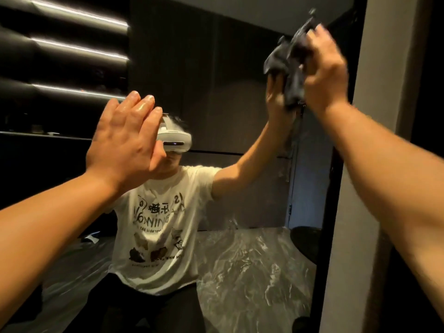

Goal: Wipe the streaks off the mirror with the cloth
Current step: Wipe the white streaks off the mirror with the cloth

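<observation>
Pressing the bunched dark cloth [292, 66] against the mirror [228, 80], the right hand [324, 70] scrubs near its frame while the open left hand [125, 138] lies flat, apparently bracing.

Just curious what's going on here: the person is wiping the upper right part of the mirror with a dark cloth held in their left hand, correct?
Not quite. The head view shows the dark cloth in the right hand, pressed high on the mirror near its right edge. The left hand is open and empty.
</observation>
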Tool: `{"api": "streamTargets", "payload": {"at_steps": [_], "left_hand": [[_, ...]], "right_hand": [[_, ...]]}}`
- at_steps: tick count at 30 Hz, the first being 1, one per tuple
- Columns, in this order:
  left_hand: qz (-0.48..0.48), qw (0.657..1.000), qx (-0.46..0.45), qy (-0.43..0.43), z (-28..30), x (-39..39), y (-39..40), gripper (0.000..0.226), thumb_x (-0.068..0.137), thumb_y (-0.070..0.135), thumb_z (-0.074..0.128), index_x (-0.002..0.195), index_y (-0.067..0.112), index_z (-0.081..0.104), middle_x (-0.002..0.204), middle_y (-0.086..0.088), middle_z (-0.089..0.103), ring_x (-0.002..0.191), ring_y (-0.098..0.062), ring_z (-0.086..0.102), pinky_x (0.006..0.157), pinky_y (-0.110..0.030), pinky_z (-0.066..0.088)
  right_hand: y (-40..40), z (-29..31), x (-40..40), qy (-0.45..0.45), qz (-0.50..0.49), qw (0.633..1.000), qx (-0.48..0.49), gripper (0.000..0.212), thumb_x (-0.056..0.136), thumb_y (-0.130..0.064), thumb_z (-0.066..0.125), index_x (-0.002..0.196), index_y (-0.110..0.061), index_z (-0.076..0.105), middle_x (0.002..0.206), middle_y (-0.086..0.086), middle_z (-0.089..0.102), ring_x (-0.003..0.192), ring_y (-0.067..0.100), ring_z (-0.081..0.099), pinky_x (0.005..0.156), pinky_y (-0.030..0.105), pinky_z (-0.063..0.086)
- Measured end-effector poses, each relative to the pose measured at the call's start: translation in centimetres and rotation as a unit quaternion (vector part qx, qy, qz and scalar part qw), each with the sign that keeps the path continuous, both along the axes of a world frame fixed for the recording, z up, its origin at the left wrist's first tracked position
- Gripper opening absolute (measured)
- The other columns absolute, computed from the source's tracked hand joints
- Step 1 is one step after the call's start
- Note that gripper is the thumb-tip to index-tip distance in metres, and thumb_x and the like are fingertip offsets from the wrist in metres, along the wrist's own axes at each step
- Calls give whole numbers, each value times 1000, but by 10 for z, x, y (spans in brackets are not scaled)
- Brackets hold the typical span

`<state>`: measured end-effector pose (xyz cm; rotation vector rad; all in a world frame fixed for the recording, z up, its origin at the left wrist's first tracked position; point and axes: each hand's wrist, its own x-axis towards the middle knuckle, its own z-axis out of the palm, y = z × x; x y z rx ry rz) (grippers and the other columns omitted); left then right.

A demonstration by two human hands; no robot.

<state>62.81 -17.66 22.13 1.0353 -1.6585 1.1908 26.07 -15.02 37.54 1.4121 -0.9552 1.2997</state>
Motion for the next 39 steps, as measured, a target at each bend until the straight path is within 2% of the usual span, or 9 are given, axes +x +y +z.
{"api": "streamTargets", "payload": {"at_steps": [4,7,11,14,17,21,27,31,39], "left_hand": [[-2,1000,-8,0,0,1,0,66,88,37,40,142,0,40,151,-24,34,144,-40,23,119,-54,13],[-8,1000,-19,0,0,0,-1,66,88,36,41,142,-1,40,150,-24,34,143,-41,24,119,-54,13],[-14,1000,-19,6,0,-3,-2,65,87,35,40,142,0,39,150,-24,32,143,-41,22,117,-57,14],[-9,1000,-11,15,-1,-4,1,65,87,35,40,142,0,38,151,-24,31,143,-41,21,118,-57,12],[-18,1000,4,21,-4,-11,6,65,85,34,41,141,-1,38,151,-24,30,145,-41,18,118,-57,10],[-12,1000,3,-22,-12,-16,5,67,88,35,39,142,-4,39,152,-25,31,144,-41,21,119,-56,11],[-12,999,-17,-27,-12,-15,2,66,90,35,39,142,-5,38,152,-27,31,143,-42,22,119,-55,11],[-14,1000,-10,-23,-13,-14,0,67,90,36,38,144,-3,37,153,-26,29,145,-40,20,120,-53,10],[-26,1000,-6,-14,-14,-17,0,67,89,36,36,144,-3,34,154,-25,27,146,-40,17,119,-55,9]], "right_hand": [[-3,58,-33,-102,-8,991,89,60,88,-2,36,147,-13,38,157,10,29,146,21,24,120,24,12],[-9,34,-37,-105,10,991,84,57,89,-5,37,146,-13,39,156,9,31,145,21,25,121,27,14],[-15,-103,-15,0,25,997,68,41,98,-13,43,137,-4,50,149,19,40,141,32,34,117,53,24],[-16,-256,18,110,26,991,69,34,104,-21,44,128,0,57,140,21,47,133,38,44,110,59,33],[-12,-323,25,163,39,979,120,31,108,-19,38,135,-6,46,144,16,44,138,34,39,109,59,36],[1,-274,18,126,119,977,125,36,108,-23,36,143,-15,39,156,-8,27,145,16,25,120,43,22],[-2,-58,-56,-141,50,987,67,50,91,2,41,141,-1,43,151,20,36,143,31,30,120,37,21],[-16,-33,-79,-165,-9,982,86,49,97,-6,38,146,-9,38,155,11,31,146,24,23,122,34,15],[-22,-298,-18,-182,16,979,94,47,93,-3,32,137,5,45,147,22,38,139,36,32,113,58,24]]}}
